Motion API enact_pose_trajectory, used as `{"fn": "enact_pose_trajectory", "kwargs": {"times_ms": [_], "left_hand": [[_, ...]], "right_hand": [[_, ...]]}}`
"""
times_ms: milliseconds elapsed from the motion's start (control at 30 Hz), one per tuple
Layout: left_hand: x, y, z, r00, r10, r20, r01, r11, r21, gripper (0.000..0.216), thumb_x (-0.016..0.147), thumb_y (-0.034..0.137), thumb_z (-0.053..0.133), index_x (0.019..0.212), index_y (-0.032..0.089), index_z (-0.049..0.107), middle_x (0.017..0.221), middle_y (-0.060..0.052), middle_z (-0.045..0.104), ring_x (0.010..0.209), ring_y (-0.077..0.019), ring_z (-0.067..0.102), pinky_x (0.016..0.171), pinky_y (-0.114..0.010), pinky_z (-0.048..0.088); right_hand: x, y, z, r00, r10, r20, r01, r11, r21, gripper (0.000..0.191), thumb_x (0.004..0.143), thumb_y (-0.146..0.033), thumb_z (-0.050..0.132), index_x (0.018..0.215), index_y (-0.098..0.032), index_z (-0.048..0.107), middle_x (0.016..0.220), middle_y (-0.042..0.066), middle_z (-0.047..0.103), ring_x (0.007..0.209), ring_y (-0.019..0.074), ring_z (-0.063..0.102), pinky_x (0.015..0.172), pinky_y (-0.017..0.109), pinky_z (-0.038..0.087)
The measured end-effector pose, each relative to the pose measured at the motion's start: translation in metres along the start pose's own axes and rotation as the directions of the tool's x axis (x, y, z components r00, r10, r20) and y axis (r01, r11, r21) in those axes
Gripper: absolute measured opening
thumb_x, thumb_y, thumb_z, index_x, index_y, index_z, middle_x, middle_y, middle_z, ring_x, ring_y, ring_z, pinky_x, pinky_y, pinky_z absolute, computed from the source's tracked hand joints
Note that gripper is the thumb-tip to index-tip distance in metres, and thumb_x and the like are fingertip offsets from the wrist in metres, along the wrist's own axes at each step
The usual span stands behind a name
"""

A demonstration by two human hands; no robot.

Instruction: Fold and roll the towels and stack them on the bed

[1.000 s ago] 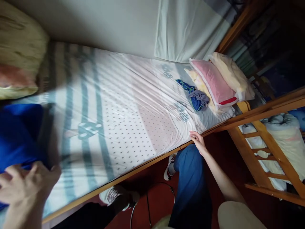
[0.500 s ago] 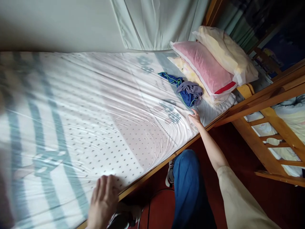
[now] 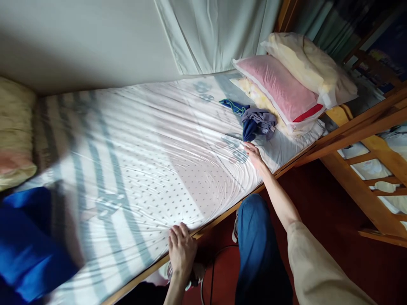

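Observation:
A fitted-looking bed sheet (image 3: 136, 169), white with grey-green stripes, dots and pale panels, covers the mattress, creased with long folds. My left hand (image 3: 182, 250) rests on its near edge by the wooden rail, fingers lying on the dotted part and slightly bent. Farther right, my right hand (image 3: 254, 157) lies on the sheet's end beside a printed figure, fingers stretched out. Just beyond those fingertips is a crumpled heap of blue and grey-purple clothing (image 3: 259, 120).
Pink (image 3: 280, 87) and cream (image 3: 313, 70) pillows are stacked at the right end. A yellowish bundle (image 3: 14, 131) and blue cloth (image 3: 28, 245) occupy the left. A wooden bed rail (image 3: 356, 131) crosses at right. Shoes and a cable are on the red floor.
The view has swung left, bringing the blue cloth and yellowish bundle in. My left hand has come down on the sheet edge. My right hand has shifted left over the sheet, fingers straighter.

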State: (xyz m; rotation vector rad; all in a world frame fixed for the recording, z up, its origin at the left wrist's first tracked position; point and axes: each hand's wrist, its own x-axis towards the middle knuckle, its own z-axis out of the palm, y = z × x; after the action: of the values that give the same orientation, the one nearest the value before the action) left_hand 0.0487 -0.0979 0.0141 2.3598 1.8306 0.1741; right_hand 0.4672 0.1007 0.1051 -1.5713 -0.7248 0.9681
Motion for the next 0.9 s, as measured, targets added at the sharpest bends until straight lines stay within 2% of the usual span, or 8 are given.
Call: {"fn": "enact_pose_trajectory", "kwargs": {"times_ms": [133, 233, 367, 467, 567, 667, 733, 900], "left_hand": [[0.009, -0.002, -0.009, 0.999, -0.039, 0.018, 0.041, 0.991, -0.124, 0.062, 0.088, 0.024, 0.045, 0.141, -0.005, 0.058, 0.134, -0.033, 0.064, 0.138, -0.0454, 0.056, 0.111, -0.060, 0.050], [0.002, 0.002, -0.038, 0.996, -0.056, 0.065, 0.076, 0.925, -0.373, 0.056, 0.092, 0.031, 0.048, 0.140, 0.007, 0.062, 0.123, -0.023, 0.072, 0.125, -0.0380, 0.067, 0.107, -0.054, 0.056], [-0.062, 0.021, -0.096, 0.998, 0.013, -0.057, -0.047, 0.769, -0.638, 0.052, 0.098, 0.042, 0.056, 0.146, 0.022, 0.061, 0.139, -0.016, 0.069, 0.131, -0.0321, 0.066, 0.113, -0.052, 0.054], [-0.134, 0.041, -0.127, 0.983, 0.159, -0.096, -0.177, 0.640, -0.748, 0.034, 0.097, 0.041, 0.062, 0.125, 0.027, 0.076, 0.128, -0.013, 0.075, 0.121, -0.0297, 0.071, 0.103, -0.043, 0.061], [-0.190, 0.057, -0.143, 0.994, 0.104, -0.035, -0.087, 0.559, -0.825, 0.034, 0.100, 0.047, 0.057, 0.104, 0.024, 0.082, 0.103, -0.012, 0.079, 0.093, -0.0260, 0.077, 0.081, -0.035, 0.066], [-0.214, 0.063, -0.158, 0.996, -0.069, 0.048, 0.076, 0.503, -0.861, 0.039, 0.103, 0.049, 0.052, 0.098, 0.021, 0.079, 0.097, -0.011, 0.078, 0.088, -0.0233, 0.075, 0.080, -0.035, 0.064], [-0.214, 0.065, -0.170, 0.996, -0.075, 0.047, 0.078, 0.484, -0.872, 0.036, 0.100, 0.050, 0.058, 0.097, 0.020, 0.077, 0.097, -0.010, 0.077, 0.090, -0.0229, 0.074, 0.083, -0.035, 0.063], [-0.185, 0.079, -0.202, 0.995, -0.062, -0.080, -0.039, 0.491, -0.870, 0.032, 0.100, 0.047, 0.059, 0.110, 0.020, 0.073, 0.108, -0.012, 0.073, 0.098, -0.0224, 0.070, 0.089, -0.037, 0.060]], "right_hand": [[-0.129, -0.033, 0.006, 0.954, -0.062, 0.292, 0.050, 0.998, 0.047, 0.037, 0.082, -0.054, 0.080, 0.106, -0.026, 0.082, 0.113, 0.005, 0.079, 0.110, 0.0218, 0.070, 0.098, 0.036, 0.057], [-0.244, -0.044, 0.005, 0.908, -0.020, 0.419, -0.025, 0.995, 0.102, 0.031, 0.081, -0.057, 0.082, 0.090, -0.027, 0.085, 0.094, 0.004, 0.078, 0.089, 0.0205, 0.074, 0.081, 0.033, 0.060], [-0.389, -0.019, 0.020, 0.841, -0.003, 0.541, -0.082, 0.988, 0.134, 0.022, 0.072, -0.055, 0.090, 0.075, -0.034, 0.086, 0.079, 0.002, 0.075, 0.067, 0.0192, 0.070, 0.059, 0.033, 0.056], [-0.463, 0.013, 0.039, 0.819, -0.042, 0.572, -0.063, 0.985, 0.162, 0.020, 0.069, -0.056, 0.091, 0.069, -0.038, 0.082, 0.065, 0.000, 0.071, 0.053, 0.0190, 0.063, 0.047, 0.032, 0.050], [-0.492, 0.020, 0.045, 0.841, -0.059, 0.538, -0.028, 0.988, 0.153, 0.035, 0.063, -0.061, 0.091, 0.055, -0.033, 0.071, 0.052, -0.002, 0.061, 0.044, 0.0182, 0.055, 0.038, 0.031, 0.042], [-0.482, -0.007, 0.036, 0.866, -0.036, 0.499, -0.013, 0.995, 0.095, 0.041, 0.067, -0.060, 0.091, 0.059, -0.027, 0.067, 0.065, 0.000, 0.068, 0.061, 0.0195, 0.066, 0.059, 0.032, 0.056], [-0.465, -0.034, 0.027, 0.848, -0.062, 0.526, 0.041, 0.998, 0.052, 0.043, 0.074, -0.059, 0.087, 0.061, -0.024, 0.066, 0.072, 0.001, 0.070, 0.068, 0.0178, 0.068, 0.066, 0.030, 0.056], [-0.449, -0.099, 0.018, 0.724, -0.199, 0.661, 0.206, 0.976, 0.069, 0.043, 0.082, -0.056, 0.084, 0.063, -0.023, 0.063, 0.080, 0.004, 0.072, 0.089, 0.0219, 0.073, 0.082, 0.033, 0.058]]}}
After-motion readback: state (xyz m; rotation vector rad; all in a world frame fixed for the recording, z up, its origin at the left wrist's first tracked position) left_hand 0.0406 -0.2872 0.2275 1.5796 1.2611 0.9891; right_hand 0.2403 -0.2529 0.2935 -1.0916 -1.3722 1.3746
